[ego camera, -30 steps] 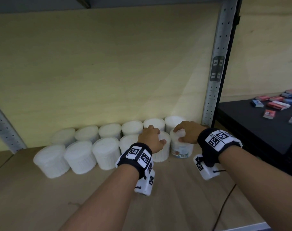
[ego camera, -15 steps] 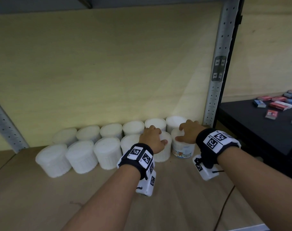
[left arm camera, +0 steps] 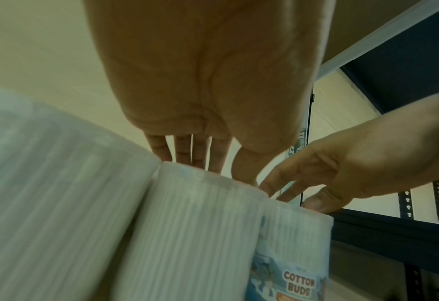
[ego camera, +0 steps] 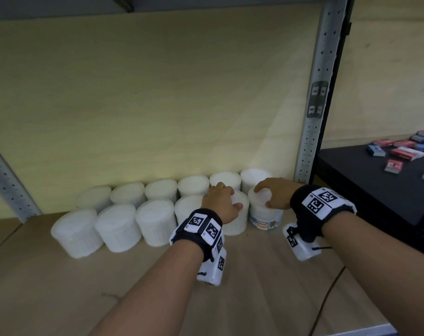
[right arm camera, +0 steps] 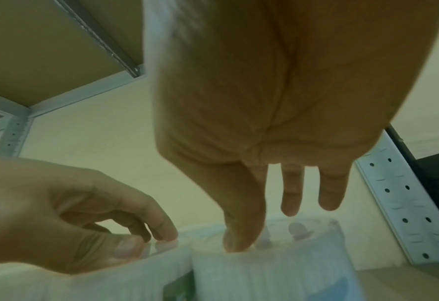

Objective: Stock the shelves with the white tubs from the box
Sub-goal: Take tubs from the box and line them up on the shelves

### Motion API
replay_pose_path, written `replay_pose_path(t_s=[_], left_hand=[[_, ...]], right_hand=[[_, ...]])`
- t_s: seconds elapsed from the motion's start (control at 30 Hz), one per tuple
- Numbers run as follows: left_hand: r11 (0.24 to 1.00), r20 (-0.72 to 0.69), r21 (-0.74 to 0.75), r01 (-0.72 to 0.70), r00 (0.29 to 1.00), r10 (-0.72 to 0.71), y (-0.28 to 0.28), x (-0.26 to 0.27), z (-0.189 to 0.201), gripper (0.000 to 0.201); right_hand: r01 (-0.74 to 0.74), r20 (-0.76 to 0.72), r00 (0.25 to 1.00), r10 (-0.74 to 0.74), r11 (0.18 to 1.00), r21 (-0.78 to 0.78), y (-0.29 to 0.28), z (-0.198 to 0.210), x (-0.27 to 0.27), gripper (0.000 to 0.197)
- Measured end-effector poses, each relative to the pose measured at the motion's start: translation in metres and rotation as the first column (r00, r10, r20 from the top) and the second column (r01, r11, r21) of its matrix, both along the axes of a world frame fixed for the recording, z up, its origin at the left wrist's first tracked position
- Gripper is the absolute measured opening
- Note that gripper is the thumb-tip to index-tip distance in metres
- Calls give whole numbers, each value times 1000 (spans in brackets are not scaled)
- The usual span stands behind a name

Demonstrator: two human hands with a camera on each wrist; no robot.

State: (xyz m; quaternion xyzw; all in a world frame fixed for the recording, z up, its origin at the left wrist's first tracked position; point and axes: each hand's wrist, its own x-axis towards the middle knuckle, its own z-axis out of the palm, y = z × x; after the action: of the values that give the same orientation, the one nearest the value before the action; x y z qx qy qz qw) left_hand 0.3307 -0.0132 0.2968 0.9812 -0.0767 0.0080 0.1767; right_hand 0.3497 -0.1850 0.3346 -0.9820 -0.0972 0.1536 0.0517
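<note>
Two rows of white tubs (ego camera: 155, 221) stand at the back of the wooden shelf (ego camera: 60, 292). My left hand (ego camera: 221, 202) grips a front-row white tub (ego camera: 240, 224) from above, fingers curled over its lid. In the left wrist view the left hand (left arm camera: 215, 171) has its fingertips and thumb on that tub (left arm camera: 192, 234). My right hand (ego camera: 266, 196) holds the lid rim of the end tub (ego camera: 266, 218), labelled "COTTON BUDS", with thumb and forefinger. In the right wrist view two fingers of the right hand (right arm camera: 264, 228) hang just above that tub (right arm camera: 277, 275). The box is not in view.
A grey perforated upright (ego camera: 312, 117) stands just right of the tubs, another (ego camera: 5, 185) at the far left. Beyond the right upright a black shelf (ego camera: 366, 195) carries red and blue packets (ego camera: 404, 152). A thin cable (ego camera: 327, 294) crosses the shelf's front right.
My right hand has drawn back a little, uncovering more of the labelled tub's lid. The left hand stays on its tub.
</note>
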Motion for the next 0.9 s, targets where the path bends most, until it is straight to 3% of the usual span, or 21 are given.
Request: replay_pose_path(t_s=[0.1,0.3,0.9], left_hand=[[1000,-3,0,-1,1000,1,0,0,0,51],[1000,-6,15,0,1000,1,-1,0,1,52],[1000,-10,24,8,1000,-8,-2,3,-2,52]], right_hand=[[10,-11,1000,-9,1000,30,-1,-1,3,63],[99,142,986,-92,994,-41,4,-1,0,63],[34,107,994,-27,997,-64,1,0,-4,64]])
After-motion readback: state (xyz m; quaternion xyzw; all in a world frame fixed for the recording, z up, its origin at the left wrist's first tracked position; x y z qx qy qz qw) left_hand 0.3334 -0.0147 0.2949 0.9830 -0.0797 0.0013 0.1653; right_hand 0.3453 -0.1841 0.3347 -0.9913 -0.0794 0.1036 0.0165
